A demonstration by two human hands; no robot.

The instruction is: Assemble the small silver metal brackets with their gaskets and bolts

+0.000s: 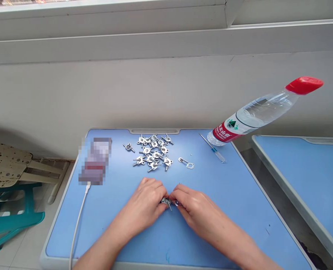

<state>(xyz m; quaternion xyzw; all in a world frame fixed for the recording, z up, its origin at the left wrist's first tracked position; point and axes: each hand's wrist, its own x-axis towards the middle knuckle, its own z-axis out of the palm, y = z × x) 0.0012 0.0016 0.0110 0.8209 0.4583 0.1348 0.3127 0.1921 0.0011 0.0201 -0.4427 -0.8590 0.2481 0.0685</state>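
Note:
My left hand (149, 198) is closed, thumb and fingers pinching a small silver metal fitting (166, 201) with a flat holed flange and a thin pin. Close against it on the right, the fingertips of my right hand (191, 204) are pinched together. A small shiny bit shows at them, too hidden to name. Beyond both hands lies a loose pile of similar metal fittings (154, 152). One more fitting (129, 147) rests apart to its left. To the right of the pile are a small round-headed metal piece (182, 160) and a flat flange plate (190, 165).
A screwdriver (213, 149) with a clear handle lies at the back right, beside a red-capped water bottle (239, 122). A blurred phone-like device (96, 161) with a white cable (80, 217) is on the left. A teal stool (28, 210) and another blue desk (309, 176) flank the table.

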